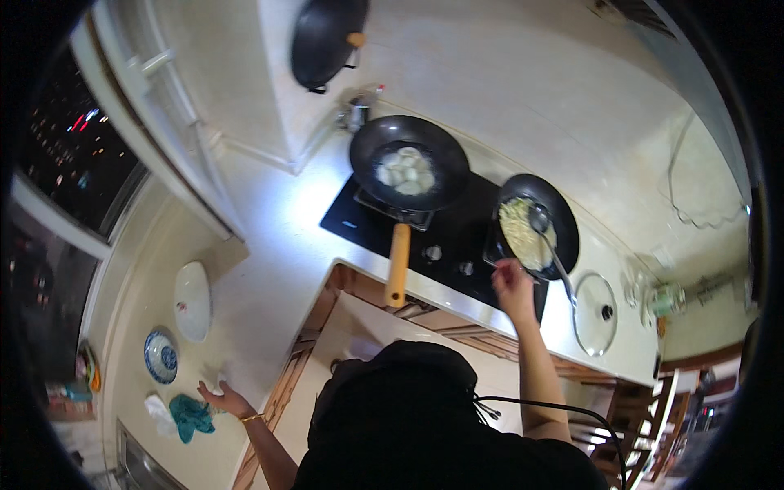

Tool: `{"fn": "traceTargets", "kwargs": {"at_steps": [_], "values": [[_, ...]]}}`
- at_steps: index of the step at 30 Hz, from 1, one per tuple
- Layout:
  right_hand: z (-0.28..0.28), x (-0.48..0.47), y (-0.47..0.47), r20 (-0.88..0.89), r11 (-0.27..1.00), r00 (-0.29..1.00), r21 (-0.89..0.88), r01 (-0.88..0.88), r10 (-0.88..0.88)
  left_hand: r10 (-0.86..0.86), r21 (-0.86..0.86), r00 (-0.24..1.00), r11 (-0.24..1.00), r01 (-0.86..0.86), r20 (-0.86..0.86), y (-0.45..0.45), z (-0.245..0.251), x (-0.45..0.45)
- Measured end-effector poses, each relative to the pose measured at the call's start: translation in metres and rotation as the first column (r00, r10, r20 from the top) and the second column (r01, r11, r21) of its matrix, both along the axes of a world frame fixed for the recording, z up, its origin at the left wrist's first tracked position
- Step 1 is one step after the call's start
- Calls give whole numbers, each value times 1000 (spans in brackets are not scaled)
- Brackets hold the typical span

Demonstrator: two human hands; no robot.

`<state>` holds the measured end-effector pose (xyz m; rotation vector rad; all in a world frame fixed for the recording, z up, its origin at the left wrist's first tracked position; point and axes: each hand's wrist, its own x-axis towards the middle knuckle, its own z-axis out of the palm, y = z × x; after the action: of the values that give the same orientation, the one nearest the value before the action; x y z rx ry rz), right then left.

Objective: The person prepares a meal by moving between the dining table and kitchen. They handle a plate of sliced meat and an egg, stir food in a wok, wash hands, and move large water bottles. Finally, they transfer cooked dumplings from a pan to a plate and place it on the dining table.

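My right hand (514, 286) is at the near edge of a black wok (569, 214) on the right of the cooktop. Its fingers are bent close to the rim, and whether they grip a handle there is too blurred to tell. Pale shredded food (520, 229) lies in this wok, with a metal ladle (539, 217) resting in it, its handle over the rim. My left hand (229, 401) is over the left counter beside a teal cloth (191, 418). Its thumb and fingers are apart; a small white patch shows between them, and I cannot tell whether it is held.
A wooden-handled wok (367, 138) with pale round pieces (405, 171) sits on the black cooktop (450, 226). A glass lid (594, 324) lies at right. A white oval dish (193, 300), blue-patterned bowl (162, 357), white cloth (159, 414) and sink (144, 462) are at left.
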<state>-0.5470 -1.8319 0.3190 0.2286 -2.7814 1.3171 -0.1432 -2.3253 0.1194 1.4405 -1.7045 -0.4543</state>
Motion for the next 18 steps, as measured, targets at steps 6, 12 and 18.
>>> {"fn": "traceTargets", "kwargs": {"at_steps": [6,12,18], "values": [[-1,-41,189,-400,674,873,566,475,-279,-176,112,972,975,194,-154,33,25,-54],[-34,-69,251,481,915,779,232,330,-402,-258,123,888,938,325,-381,54,11,-82],[2,-81,259,783,783,621,-410,467,39,-352,-8,902,932,362,-248,97,52,-140]]}}
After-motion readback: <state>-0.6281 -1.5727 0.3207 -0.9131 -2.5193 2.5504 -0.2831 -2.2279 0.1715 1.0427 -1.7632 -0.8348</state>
